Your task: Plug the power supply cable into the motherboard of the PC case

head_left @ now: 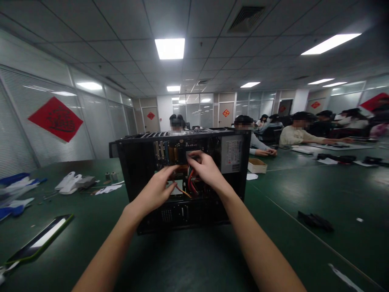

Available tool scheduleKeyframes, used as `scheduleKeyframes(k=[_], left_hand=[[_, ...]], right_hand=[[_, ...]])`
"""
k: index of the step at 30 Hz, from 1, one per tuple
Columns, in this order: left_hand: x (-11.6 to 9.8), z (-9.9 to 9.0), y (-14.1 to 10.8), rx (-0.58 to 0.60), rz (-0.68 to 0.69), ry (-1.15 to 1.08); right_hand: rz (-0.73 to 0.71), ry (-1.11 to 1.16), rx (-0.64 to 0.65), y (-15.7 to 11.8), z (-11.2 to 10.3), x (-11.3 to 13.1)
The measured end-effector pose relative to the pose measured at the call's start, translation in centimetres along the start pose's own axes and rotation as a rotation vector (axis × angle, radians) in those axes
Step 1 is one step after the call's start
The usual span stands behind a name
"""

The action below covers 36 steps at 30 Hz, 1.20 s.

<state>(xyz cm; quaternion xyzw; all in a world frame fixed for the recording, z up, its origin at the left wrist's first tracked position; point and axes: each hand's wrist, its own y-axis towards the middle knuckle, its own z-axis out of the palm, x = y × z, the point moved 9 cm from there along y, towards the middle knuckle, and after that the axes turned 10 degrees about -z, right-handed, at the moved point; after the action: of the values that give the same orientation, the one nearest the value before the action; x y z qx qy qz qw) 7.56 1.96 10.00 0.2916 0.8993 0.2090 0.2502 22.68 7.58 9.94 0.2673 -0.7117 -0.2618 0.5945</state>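
A black computer case [194, 215] stands on the table in front of me, its open side facing me. Inside it, my right hand [205, 167] is closed round the upper end of a bundle of red, black and green power cables [191, 180]. Lower and to the left, my left hand [159, 184] has thumb and fingers curled at a thin yellow-orange wire [183, 192]. Its fingertips are partly hidden. Expansion slots [162, 150] show above my left hand, and the labelled power supply [231, 154] sits at the upper right of the case.
On the green table [291, 186] lie a phone-like device [41, 239] at left, white plastic bags [69, 182], a dark crumpled item [315, 221] at right and a small open cardboard box [257, 165]. Several people sit at tables beyond.
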Motion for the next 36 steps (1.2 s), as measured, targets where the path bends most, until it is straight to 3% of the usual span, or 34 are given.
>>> scheduleKeyframes(k=[3, 8, 10, 15, 19, 25, 28, 36], left_hand=[[-1.9, -0.8, 1.4, 0.060, 0.045, 0.020], [-2.1, 0.9, -0.1, 0.525, -0.050, -0.061], [-1.8, 0.9, -1.1, 0.596, -0.050, -0.045], [-1.6, -1.5, -0.8, 0.369, 0.007, -0.025], [-2.9, -3.6, -0.1, 0.076, 0.130, -0.006], [-4.9, -4.8, -0.5, -0.228, 0.294, 0.153], [-4.9, -4.8, -0.4, -0.288, 0.272, 0.242], [-4.9, -4.6, -0.2, -0.263, 0.238, 0.278]], right_hand=[[-0.098, 0.102, -0.023, -0.1, -0.8, 2.4], [-0.084, 0.178, -0.061, -0.6, -2.5, 4.3], [-0.090, 0.161, -0.053, -0.7, -3.0, 4.9], [-0.103, 0.150, -0.008, -1.1, -2.7, 6.0], [-0.150, 0.074, 0.037, -1.4, -1.5, 6.9], [-0.232, -0.014, 0.116, -1.9, 0.4, 8.3], [-0.239, -0.040, 0.130, -2.1, 0.7, 8.4], [-0.291, -0.171, 0.149, -2.7, 0.7, 9.2]])
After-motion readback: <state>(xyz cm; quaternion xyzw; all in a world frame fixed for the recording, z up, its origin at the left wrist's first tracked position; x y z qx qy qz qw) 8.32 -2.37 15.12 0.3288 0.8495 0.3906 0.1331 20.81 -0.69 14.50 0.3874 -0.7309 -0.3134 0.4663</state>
